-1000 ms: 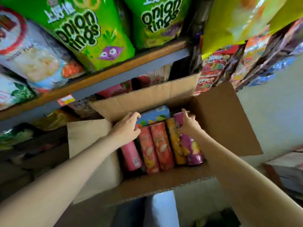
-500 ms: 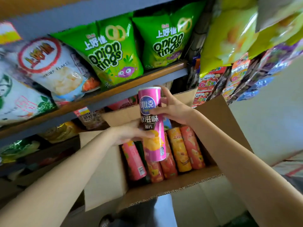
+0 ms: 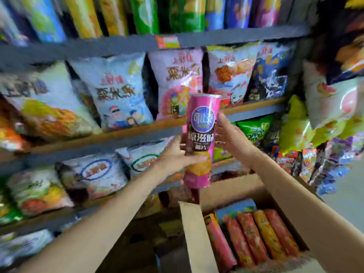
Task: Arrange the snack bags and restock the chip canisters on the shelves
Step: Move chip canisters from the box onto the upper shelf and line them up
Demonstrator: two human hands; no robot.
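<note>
A pink chip canister (image 3: 201, 123) stands upright in mid-air in front of the shelves. My left hand (image 3: 177, 154) grips its lower half, thumb across the front. My right hand (image 3: 230, 138) is beside the canister's right side with fingers spread, touching or just off it; the blur hides which. Below, an open cardboard box (image 3: 285, 196) holds several more canisters (image 3: 254, 235) lying on their sides, red, orange and pink. Snack bags (image 3: 118, 93) fill the shelf (image 3: 137, 134) behind the canister.
More bags line the lower shelves (image 3: 92, 174) and the top shelf (image 3: 137, 14). Hanging snack packs (image 3: 323, 107) crowd the right side. The box's left flap (image 3: 197, 239) stands up near my left forearm.
Both hands have lifted the pink canister up out of the box to shelf height. My view has swung upward. My right hand has loosened from the canister's top to its side.
</note>
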